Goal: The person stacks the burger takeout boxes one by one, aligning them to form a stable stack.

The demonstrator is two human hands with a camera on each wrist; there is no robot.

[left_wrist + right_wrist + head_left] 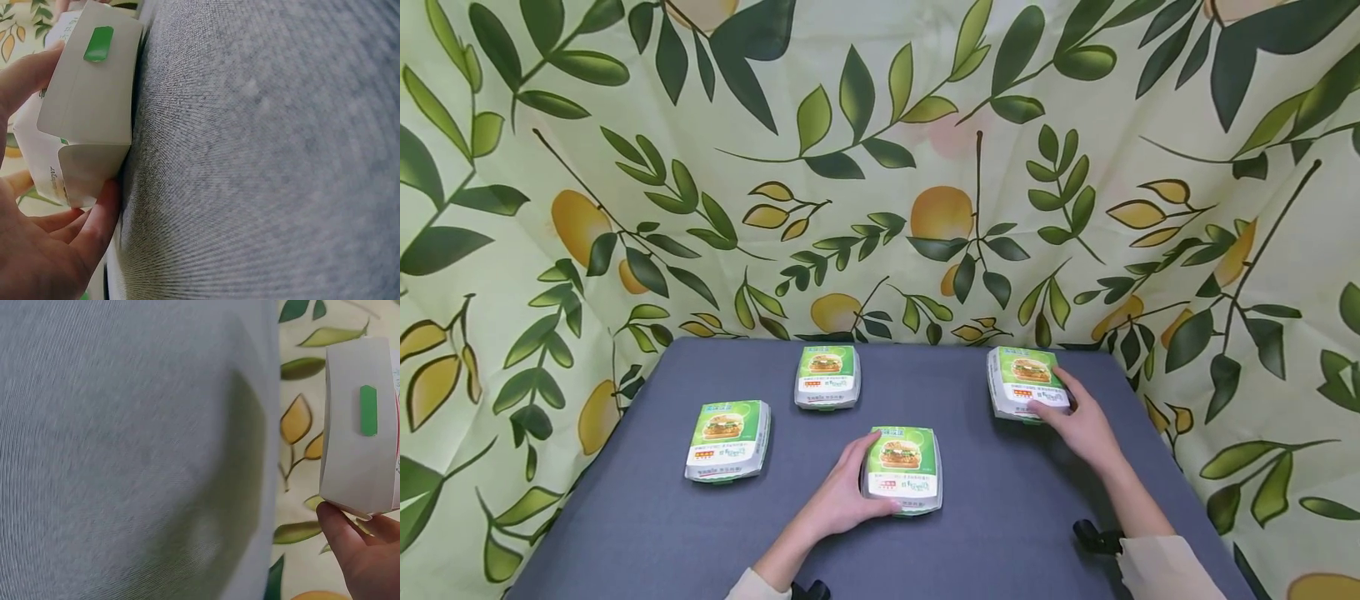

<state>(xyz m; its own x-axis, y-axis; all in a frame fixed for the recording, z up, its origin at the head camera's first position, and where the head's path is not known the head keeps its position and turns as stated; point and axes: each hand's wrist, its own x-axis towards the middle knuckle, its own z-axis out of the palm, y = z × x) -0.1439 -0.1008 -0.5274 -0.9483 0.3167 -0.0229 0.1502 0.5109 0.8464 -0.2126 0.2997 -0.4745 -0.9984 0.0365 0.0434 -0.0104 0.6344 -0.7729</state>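
Fingers (pixel 852 457) of your L hand (pixel 838 500) clamp burger box (pixel 902 473) at table (pixel 647 533) ctr; your R hand (pixel 1088 429) grips 2nd box (pixel 1021 377) above table's back R.

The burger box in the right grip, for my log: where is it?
In the head view, that burger box is in the right grip, above the far right of the table, right of the other three boxes.

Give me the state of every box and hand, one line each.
Leftmost box: closed, resting on the table
Second box from left: closed, resting on the table
Third box from left: closed, held
Rightmost box: closed, held clear of the table
Left hand: gripping the third box
Right hand: gripping the rightmost box
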